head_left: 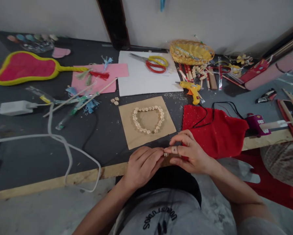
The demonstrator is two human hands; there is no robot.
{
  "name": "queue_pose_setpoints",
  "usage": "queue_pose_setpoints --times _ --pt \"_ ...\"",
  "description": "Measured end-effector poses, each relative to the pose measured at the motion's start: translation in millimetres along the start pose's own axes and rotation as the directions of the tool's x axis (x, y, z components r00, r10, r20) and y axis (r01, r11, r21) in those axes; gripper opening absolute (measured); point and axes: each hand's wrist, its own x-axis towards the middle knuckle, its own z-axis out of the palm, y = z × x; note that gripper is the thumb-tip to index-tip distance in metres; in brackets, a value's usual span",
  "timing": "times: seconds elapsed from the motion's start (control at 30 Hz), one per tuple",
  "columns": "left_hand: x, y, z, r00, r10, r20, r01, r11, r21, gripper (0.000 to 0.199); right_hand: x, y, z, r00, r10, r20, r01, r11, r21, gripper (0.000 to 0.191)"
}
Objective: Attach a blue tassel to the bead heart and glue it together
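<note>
My left hand (143,163) is closed at the table's front edge, with a small cream flower-shaped piece (165,154) pinched at its fingertips. My right hand (191,152) reaches in from the other side, its thumb and fingers apart and the index fingertip at the piece. A band is around one of its fingers. Just beyond both hands, a brown cardboard square (146,119) carries a heart-like loop of similar flower pieces (162,116). A dark spot shows at the loop's near side. A few loose flower pieces (115,101) lie left of the cardboard.
Behind the cardboard, scissors (157,63) lie on a white board (136,81). A yellow glue gun (192,89) and red cloth (213,130) are to the right, near a wicker basket (192,54). Leftward are a white cable (68,151), sticks and a pink-yellow fan (29,67).
</note>
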Motion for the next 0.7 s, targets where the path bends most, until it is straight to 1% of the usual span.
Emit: queue_pose_setpoints --times 0.17,0.27,0.33,0.4,0.5,0.57,0.7 --pt "-2 1 2.5 1.000 -0.029 -0.001 0.029 1.000 -0.008 0.007 -2 -1 1 0.999 -0.021 -0.027 0.021 1.000 -0.020 0.028" --pt "-1 1 2.6 0.998 -0.061 -0.019 0.061 0.998 -0.015 0.007 -3 -1 0 1.000 -0.018 -0.019 0.019 1.000 0.015 0.035" --pt "1 1 1.8 0.995 -0.089 -0.037 0.088 0.996 -0.028 0.007 -5 -2 0 1.000 -0.011 0.022 0.011 1.000 0.020 0.045" --pt "2 1 0.8 0.989 -0.137 -0.049 0.134 0.990 -0.050 0.008 -8 -3 1 0.997 -0.021 0.080 0.024 0.999 -0.029 0.058" --pt "3 1 0.1 0.972 -0.231 -0.040 0.228 0.971 -0.072 0.008 -14 -4 8 0.990 -0.019 0.141 0.042 0.986 -0.162 0.075" --pt "3 3 0.9 0.961 -0.275 -0.037 0.271 0.959 -0.077 0.007 -19 -4 14 0.989 0.006 0.148 0.030 0.971 -0.238 0.079" --pt "4 7 4.4 0.946 -0.320 -0.060 0.314 0.945 -0.091 0.005 -24 -3 20 0.992 0.008 0.128 0.033 0.949 -0.313 0.075"
